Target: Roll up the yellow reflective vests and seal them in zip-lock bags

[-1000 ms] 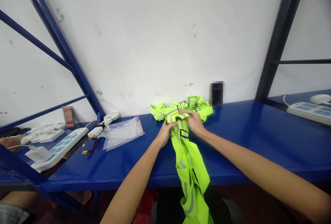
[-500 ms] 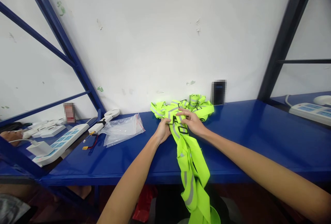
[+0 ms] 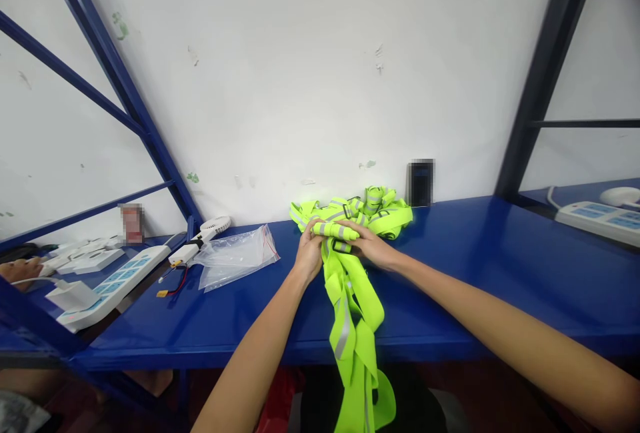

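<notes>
Both my hands grip a neon-yellow reflective strap (image 3: 334, 230) with grey stripes, its upper end rolled into a bundle. My left hand (image 3: 309, 253) closes on the roll's left end, and my right hand (image 3: 373, 246) closes on its right end. A dark buckle shows just below the roll. The loose lengths (image 3: 353, 313) hang down over the table's front edge, out of the bottom of the view. Behind my hands, against the wall, lies a heap of similar neon straps (image 3: 387, 213) with dark buckles and one rolled piece on top.
Left of my hands lie a clear plastic zip bag (image 3: 240, 256), a small white fan (image 3: 215, 225) and a red-black cable with a yellow connector (image 3: 167, 293). A power strip (image 3: 115, 289) is farther left, near another person's hand (image 3: 23, 269). Blue frame posts (image 3: 120, 86) bound the blue table (image 3: 475, 273).
The strap's end, flatter and with buckles showing before, is now folded over into a roll. My right hand has moved from its top to its right side. The hanging lengths have shifted left.
</notes>
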The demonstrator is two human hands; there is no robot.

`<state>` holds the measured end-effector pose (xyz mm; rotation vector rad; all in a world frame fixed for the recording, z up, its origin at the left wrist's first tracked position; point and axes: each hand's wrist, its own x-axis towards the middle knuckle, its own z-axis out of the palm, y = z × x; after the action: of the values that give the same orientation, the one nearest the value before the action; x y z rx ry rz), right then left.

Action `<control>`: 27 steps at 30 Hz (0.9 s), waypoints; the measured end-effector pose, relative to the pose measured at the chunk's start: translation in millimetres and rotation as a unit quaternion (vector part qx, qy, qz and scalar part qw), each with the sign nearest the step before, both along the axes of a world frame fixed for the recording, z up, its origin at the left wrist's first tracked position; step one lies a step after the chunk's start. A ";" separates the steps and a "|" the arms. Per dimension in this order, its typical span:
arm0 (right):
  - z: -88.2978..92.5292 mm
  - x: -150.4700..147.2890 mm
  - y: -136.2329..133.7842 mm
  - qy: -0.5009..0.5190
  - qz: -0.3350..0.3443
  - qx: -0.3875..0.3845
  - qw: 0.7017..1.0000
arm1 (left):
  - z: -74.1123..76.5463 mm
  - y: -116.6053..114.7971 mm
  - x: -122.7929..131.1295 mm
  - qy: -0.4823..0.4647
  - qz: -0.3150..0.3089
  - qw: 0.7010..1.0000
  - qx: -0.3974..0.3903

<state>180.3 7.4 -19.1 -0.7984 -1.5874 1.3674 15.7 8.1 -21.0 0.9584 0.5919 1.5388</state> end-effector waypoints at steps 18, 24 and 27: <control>17.7 -4.7 -8.0 0.254 0.029 -0.127 0.958 | 0.3 -2.8 -9.9 0.194 0.141 0.956 0.170; 21.0 -5.9 -7.3 0.262 0.004 -0.103 0.960 | 0.8 -12.5 -3.1 0.152 0.116 0.977 0.090; 23.9 -5.0 -6.5 0.288 -0.024 -0.085 0.954 | 1.0 -13.4 4.7 0.095 -0.048 0.994 -0.018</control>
<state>175.3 0.8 4.8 -0.4677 -0.9995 1.5393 20.4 -5.3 -20.1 1.0971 0.6947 1.3567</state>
